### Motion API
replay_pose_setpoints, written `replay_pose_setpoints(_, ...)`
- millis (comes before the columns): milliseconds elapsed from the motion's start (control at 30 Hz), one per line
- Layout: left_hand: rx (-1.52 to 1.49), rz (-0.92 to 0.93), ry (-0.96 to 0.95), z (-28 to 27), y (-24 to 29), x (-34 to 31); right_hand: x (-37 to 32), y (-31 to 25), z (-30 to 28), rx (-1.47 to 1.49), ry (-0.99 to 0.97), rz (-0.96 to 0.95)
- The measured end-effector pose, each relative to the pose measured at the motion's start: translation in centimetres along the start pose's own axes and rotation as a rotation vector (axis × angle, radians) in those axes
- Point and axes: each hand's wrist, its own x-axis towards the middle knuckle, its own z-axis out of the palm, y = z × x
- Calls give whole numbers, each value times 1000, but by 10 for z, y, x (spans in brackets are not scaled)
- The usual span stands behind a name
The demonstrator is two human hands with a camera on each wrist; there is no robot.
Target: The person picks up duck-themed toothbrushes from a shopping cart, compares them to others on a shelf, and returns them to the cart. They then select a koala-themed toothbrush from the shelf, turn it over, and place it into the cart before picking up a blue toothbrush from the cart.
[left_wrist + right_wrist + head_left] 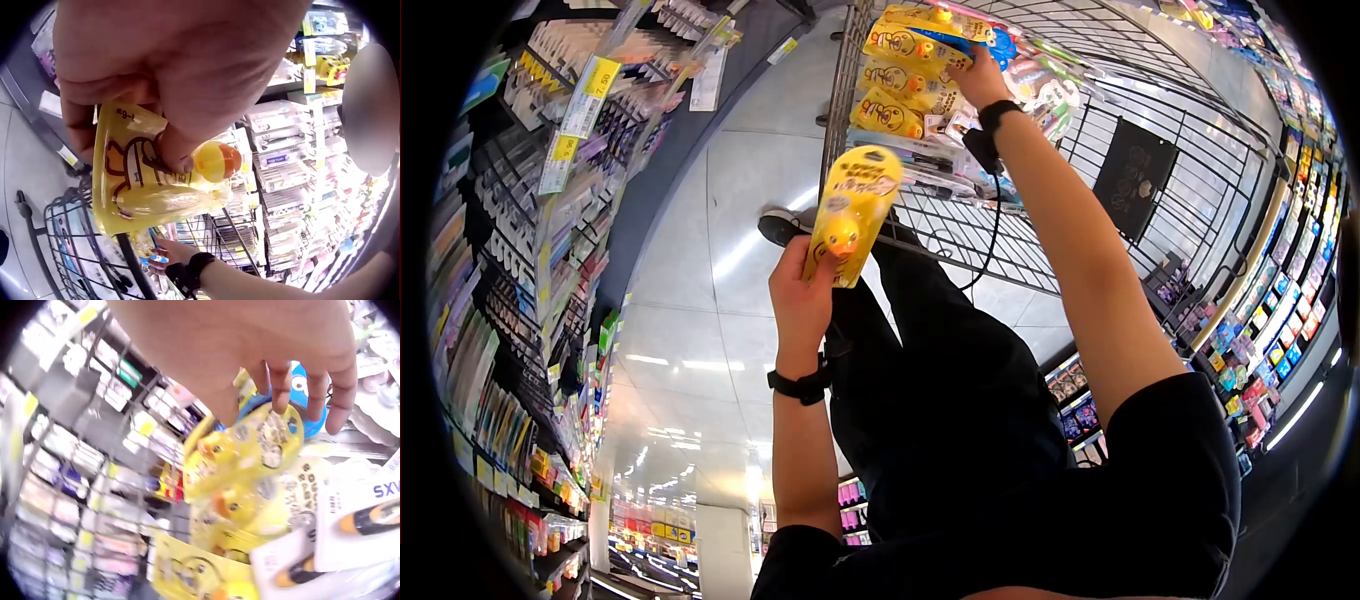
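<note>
My left hand (pixel 802 305) holds a yellow duck package (pixel 855 200) upright by its lower end, outside the cart, thumb on its front. The left wrist view shows the thumb of the left hand (pixel 181 69) beside the duck on this package (pixel 156 200). Inside the cart, my right hand (pixel 982 82) reaches over a row of similar yellow packages (pixel 895 80). Seen from the right wrist, the fingers of the right hand (pixel 269 344) hang loosely spread at the top of one yellow package (pixel 244 450), with a blue item (pixel 315 425) behind them.
The wire cart (pixel 960 235) also holds white-carded items (pixel 362 519) and other packs, and a dark panel (pixel 1135 178) hangs on its mesh. Shelves with price tags (pixel 590 97) stand on the left, more racks (pixel 1280 300) on the right. Tiled floor (pixel 690 270) lies between.
</note>
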Motion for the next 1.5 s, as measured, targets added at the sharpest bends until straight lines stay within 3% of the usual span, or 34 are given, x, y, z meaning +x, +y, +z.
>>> replay_pose_setpoints(100,-76,-55,0,-9,-12,-3,-20,-32,16,-335,211,153)
replay_pose_setpoints(233,-116,-35,22,-19,-20,-10,-13,-32,25,-138,176,172)
replay_pose_setpoints(333,-63,1,-15,-24,-22,-10,-20,-31,15,-123,281,55)
replay_pose_setpoints(467,-178,238,-30,-23,-17,0,-52,-47,-15,603,64,-159)
replay_pose_setpoints(567,18,328,-16,-22,11,5,-106,-98,-69,631,-136,-119)
replay_pose_setpoints(600,95,345,-15,-23,19,7,-119,-106,-81,644,-188,-237)
replay_pose_setpoints(667,31,352,-4,-18,27,13,-147,-128,-103,661,-345,-208)
replay_pose_setpoints(767,86,509,-48,-11,33,23,-171,-147,-121,638,-534,-233)
replay_pose_setpoints(800,85,512,-48,-9,35,25,-173,-153,-126,637,-532,-235)
replay_pose_setpoints(900,69,497,-208,-6,35,26,-177,-170,-136,663,-786,-279)
replay_pose_setpoints(1000,-113,190,-395,-10,22,20,-166,-166,-136,657,-883,-219)
replay_pose_setpoints(1033,-109,185,-400,-9,19,16,-160,-153,-130,689,-872,-227)
replay_pose_setpoints(1067,-234,164,-332,-6,17,10,-153,-130,-113,846,-810,-115)
replay_pose_setpoints(1133,-356,139,-264,-4,10,1,-129,-136,-98,670,-788,-65)
replay_pose_setpoints(1200,-392,87,-140,-6,-4,-10,-84,-81,-45,128,-446,-94)
replay_pose_setpoints(1267,-322,95,-140,-9,-12,-20,-66,-56,-20,-427,-414,-230)
replay_pose_setpoints(1333,-573,19,-55,-4,-14,-34,-54,-38,15,-183,-534,-215)
replay_pose_setpoints(1400,-614,21,-69,-5,-22,-43,-47,-34,41,-262,-520,-293)
replay_pose_setpoints(1500,-744,-93,-39,-8,-27,-59,-59,-56,58,-318,-416,-254)
